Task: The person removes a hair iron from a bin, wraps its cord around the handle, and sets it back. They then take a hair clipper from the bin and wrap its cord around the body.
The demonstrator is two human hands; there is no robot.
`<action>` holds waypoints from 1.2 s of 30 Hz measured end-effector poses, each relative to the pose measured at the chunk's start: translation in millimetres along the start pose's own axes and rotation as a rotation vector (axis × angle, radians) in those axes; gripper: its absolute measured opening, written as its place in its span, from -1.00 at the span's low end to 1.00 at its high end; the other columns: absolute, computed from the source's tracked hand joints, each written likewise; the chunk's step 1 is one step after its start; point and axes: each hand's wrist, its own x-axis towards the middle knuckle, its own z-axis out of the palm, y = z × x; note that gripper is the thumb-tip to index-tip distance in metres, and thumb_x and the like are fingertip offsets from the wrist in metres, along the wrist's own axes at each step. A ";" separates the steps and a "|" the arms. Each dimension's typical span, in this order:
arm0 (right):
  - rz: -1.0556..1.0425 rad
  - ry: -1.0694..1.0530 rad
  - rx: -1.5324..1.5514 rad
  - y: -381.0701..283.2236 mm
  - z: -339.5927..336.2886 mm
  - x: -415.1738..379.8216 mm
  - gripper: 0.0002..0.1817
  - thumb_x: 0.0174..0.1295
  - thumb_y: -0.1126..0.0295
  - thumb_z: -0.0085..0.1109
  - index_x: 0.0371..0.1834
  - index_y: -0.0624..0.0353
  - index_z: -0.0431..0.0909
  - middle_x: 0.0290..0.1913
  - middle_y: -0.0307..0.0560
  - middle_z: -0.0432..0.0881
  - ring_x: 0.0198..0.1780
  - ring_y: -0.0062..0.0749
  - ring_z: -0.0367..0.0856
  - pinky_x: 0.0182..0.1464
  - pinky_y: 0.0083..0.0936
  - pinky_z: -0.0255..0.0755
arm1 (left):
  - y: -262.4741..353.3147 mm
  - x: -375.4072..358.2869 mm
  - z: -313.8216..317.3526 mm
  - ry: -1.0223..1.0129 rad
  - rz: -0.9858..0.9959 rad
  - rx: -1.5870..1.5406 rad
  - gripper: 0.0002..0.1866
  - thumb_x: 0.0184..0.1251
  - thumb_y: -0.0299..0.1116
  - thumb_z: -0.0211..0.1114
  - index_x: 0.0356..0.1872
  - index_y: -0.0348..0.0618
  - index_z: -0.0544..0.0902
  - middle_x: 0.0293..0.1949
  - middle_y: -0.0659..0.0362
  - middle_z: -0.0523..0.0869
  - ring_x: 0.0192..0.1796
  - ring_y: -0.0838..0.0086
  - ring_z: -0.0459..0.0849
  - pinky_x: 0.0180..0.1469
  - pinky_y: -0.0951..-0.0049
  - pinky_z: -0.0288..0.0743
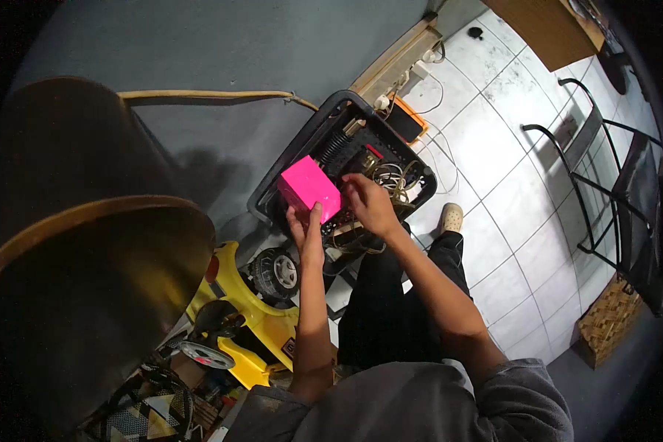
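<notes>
A bright pink box [309, 188] is held over the black plastic basket [341, 98]. My left hand [307, 227] grips the box from its near side, with the thumb against its lower face. My right hand [370, 205] is just right of the box, above the basket, with its fingers curled together. Whatever those fingers hold, if anything, does not show. Inside the basket are tangled cables [395, 179], a black coiled piece [334, 149] and a small red item [374, 151]. The box hides part of the contents.
A yellow toy vehicle [254, 320] with a black wheel [276, 272] stands at the near left. A large dark drum-like object [88, 221] fills the left side. An orange-edged device [407, 120] lies beyond the basket. A black metal-framed chair [626, 180] stands right.
</notes>
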 end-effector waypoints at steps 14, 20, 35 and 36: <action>-0.097 0.213 -0.185 -24.3 -87.4 -8.1 -0.11 0.01 0.19 0.40 0.41 0.24 0.18 -0.03 0.26 0.52 -0.08 -0.08 0.52 -0.03 -0.30 0.44 | 36.8 -30.9 109.9 -0.394 0.607 0.567 -0.19 -0.16 -0.51 0.50 0.24 -0.16 0.34 0.02 0.01 0.49 0.05 0.16 0.49 0.11 0.20 0.41; 0.165 -0.023 0.471 -17.4 -133.8 -0.7 -0.29 0.17 0.36 0.34 0.32 0.11 0.11 -0.17 -0.02 0.62 -0.25 -0.47 0.60 -0.34 -0.59 0.51 | 14.8 -24.5 129.2 -0.524 0.351 0.288 -0.56 0.32 -0.38 0.20 0.21 -0.22 0.40 -0.01 0.07 0.57 0.07 0.35 0.52 0.12 0.37 0.38; 0.205 0.123 0.397 1.3 -152.2 -4.6 -0.29 0.32 0.25 0.21 0.44 0.20 0.08 -0.14 -0.02 0.59 -0.14 -0.51 0.58 -0.13 -0.56 0.48 | -50.8 22.9 144.2 -0.521 0.523 1.525 -0.18 -0.11 0.13 0.44 0.30 0.26 0.41 0.41 0.09 0.26 0.51 -0.16 -0.13 0.20 -0.67 -0.21; 0.234 0.106 0.491 1.4 -151.3 -3.2 -0.22 0.31 0.27 0.23 0.48 0.17 -0.02 -0.07 0.05 0.57 -0.12 -0.47 0.58 -0.12 -0.53 0.50 | -48.5 20.4 143.6 -0.496 0.477 1.507 -0.20 -0.09 0.13 0.42 0.29 0.26 0.42 0.40 0.13 0.27 0.52 -0.12 -0.11 0.21 -0.63 -0.16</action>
